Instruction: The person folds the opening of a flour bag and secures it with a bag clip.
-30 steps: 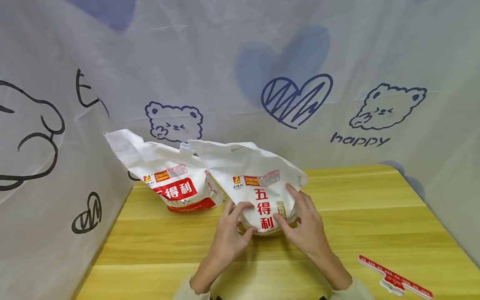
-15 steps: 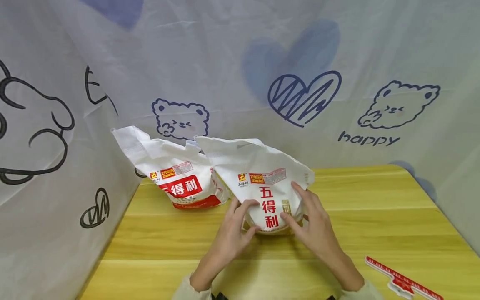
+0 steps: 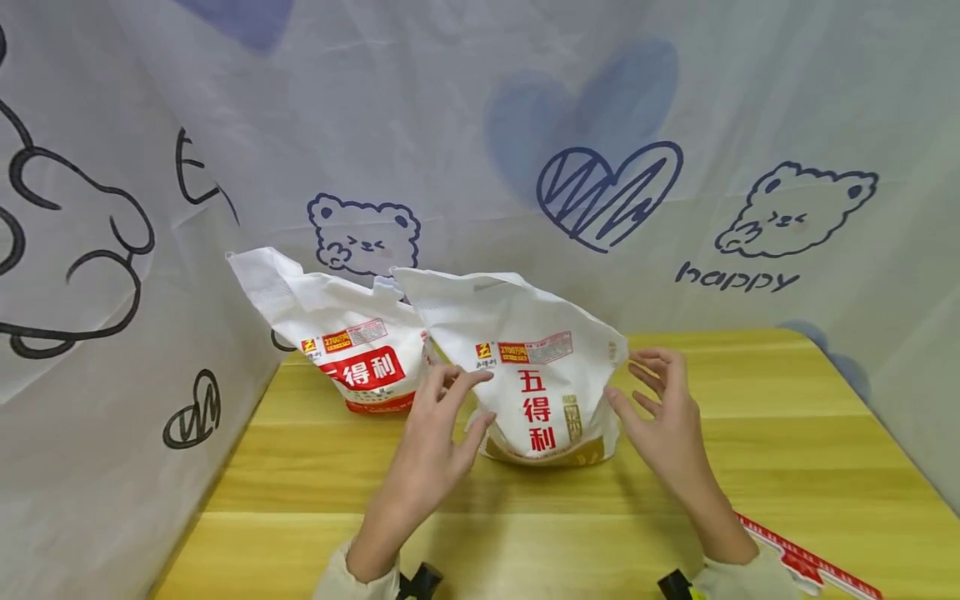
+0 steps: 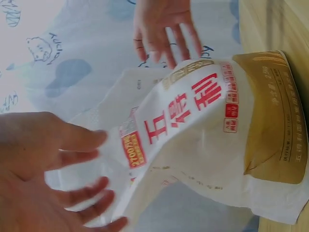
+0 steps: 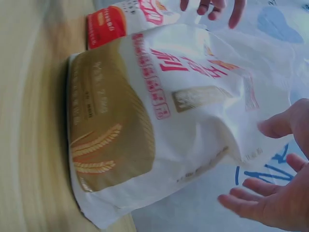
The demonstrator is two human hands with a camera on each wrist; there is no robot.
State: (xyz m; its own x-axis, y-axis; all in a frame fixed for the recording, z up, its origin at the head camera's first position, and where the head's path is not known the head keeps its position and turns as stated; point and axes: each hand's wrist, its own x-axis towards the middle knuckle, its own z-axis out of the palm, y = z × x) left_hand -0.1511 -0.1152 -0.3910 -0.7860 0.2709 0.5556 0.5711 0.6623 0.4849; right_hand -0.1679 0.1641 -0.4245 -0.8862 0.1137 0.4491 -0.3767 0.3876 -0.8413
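Observation:
A white flour bag with red lettering and a gold base stands on the table in the head view, its top fanned out and leaning left. My left hand is at the bag's left side, fingers loosely bent around nothing. On the other side, my right hand has its thumb close to the bag's edge and its fingers spread. In the right wrist view, wheat ears show on the gold base. A second flour bag, with a red panel, stands behind to the left.
A long red and white sealing clip lies at the table's front right, partly hidden by my right sleeve. The wooden table meets a white cloth backdrop printed with bears and hearts, which also runs along the left side.
Both hands have let go of the front flour bag and moved apart and upward along its sides. The bag stays in place. My right sleeve now covers part of the clip.

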